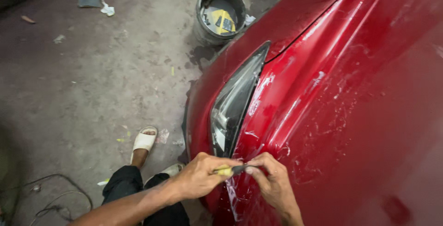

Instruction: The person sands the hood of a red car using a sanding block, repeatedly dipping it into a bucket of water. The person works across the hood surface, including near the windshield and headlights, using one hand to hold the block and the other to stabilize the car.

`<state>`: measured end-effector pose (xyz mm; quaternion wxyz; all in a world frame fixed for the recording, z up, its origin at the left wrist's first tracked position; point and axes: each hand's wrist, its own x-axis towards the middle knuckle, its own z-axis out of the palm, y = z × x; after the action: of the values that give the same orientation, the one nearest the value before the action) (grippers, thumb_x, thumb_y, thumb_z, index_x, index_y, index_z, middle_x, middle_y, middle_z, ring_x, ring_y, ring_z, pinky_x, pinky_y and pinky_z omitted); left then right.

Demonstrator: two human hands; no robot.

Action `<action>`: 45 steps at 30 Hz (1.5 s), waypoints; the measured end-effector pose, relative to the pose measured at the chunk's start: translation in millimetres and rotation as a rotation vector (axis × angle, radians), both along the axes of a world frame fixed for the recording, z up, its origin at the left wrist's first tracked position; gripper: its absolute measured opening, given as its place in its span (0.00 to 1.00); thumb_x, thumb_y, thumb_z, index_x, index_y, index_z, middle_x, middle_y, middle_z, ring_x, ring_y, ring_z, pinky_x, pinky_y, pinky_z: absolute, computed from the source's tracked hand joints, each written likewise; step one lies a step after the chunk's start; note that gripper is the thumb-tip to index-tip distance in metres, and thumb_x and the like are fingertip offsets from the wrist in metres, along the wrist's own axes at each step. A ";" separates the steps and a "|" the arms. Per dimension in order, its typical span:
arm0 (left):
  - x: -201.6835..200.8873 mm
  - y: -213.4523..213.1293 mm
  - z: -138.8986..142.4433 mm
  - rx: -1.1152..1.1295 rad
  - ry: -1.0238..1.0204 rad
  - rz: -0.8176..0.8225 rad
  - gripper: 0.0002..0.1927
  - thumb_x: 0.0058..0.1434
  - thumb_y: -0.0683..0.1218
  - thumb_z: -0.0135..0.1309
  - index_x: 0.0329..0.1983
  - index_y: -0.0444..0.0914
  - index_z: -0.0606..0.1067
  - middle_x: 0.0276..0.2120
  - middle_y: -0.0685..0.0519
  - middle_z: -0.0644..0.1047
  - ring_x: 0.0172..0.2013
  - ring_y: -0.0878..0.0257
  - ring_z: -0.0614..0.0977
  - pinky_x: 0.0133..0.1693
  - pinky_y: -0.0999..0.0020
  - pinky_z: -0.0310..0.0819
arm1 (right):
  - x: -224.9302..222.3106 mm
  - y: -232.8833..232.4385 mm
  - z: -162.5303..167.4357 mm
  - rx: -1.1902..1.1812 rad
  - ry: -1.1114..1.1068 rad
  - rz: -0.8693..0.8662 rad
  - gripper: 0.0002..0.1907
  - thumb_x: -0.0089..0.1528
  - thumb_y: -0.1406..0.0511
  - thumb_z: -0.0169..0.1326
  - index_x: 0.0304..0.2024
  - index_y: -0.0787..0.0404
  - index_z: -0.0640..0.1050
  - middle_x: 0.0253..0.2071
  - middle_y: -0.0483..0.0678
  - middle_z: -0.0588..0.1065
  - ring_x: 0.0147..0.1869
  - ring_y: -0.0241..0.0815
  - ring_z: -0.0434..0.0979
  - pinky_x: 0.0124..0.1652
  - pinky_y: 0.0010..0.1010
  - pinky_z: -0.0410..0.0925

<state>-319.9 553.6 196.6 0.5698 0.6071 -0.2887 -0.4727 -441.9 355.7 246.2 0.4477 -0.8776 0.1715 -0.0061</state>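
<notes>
red car body [350, 97] fills the right of my view, glossy, curved, with raised creases running down toward the front corner. a thin clear film [258, 92] lies over the paint, streaked and wrinkled, whitish where it bunches. concrete floor [92, 83] on the left, grey, stained, littered with scraps. round grey bucket [220, 14] stands on the floor just beside the car's front edge, something yellow and black inside; i cannot tell what. dark headlight [235, 101], long and pointed, smooth lens, set into the corner. one pale sandal [144, 140] and dark trouser legs below.

left hand [200, 177] is closed around a small tool with a yellow handle [224, 171], fingers curled and pressed together on it. right hand [272, 180] rests on the panel, fingertips [251, 169] pinching at the tool's dark tip, right at the film edge just below the headlight's lower end. whether the tip is a blade, i cannot tell.

risks, as i judge them: the tip sits against painted metal, so a slip or too steep an angle could scratch the paint or nick the lens. right fingertips are beside the tip; a slip could cut them. uneven pull on the film could tear it or leave creases.
</notes>
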 end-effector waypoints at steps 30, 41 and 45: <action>-48.2 -105.2 -129.5 -0.151 -0.764 0.451 0.35 0.57 0.34 0.52 0.69 0.21 0.62 0.70 0.28 0.62 0.74 0.35 0.60 0.73 0.40 0.54 | -22.0 -123.0 -80.8 -1.062 0.093 -0.150 0.29 0.74 0.54 0.56 0.72 0.63 0.72 0.75 0.60 0.58 0.77 0.62 0.53 0.73 0.54 0.59; -58.9 -68.1 -102.6 -0.072 -0.765 0.433 0.35 0.54 0.31 0.49 0.69 0.24 0.66 0.70 0.32 0.66 0.73 0.39 0.63 0.72 0.41 0.56 | -14.5 -118.5 -69.8 -1.071 0.094 -0.127 0.28 0.73 0.57 0.56 0.71 0.66 0.71 0.73 0.62 0.59 0.74 0.61 0.55 0.74 0.54 0.58; -32.9 -101.9 -122.4 -0.116 -0.689 0.470 0.34 0.56 0.33 0.50 0.69 0.24 0.64 0.69 0.32 0.65 0.73 0.39 0.62 0.72 0.41 0.55 | -13.0 -116.4 -74.6 -1.046 0.096 -0.158 0.27 0.76 0.56 0.55 0.71 0.65 0.72 0.74 0.61 0.58 0.75 0.61 0.56 0.72 0.49 0.59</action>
<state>-352.8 451.8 74.2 0.5653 0.7460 -0.3423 -0.0821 -454.9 239.4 171.6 -0.0601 -0.9673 0.2316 -0.0844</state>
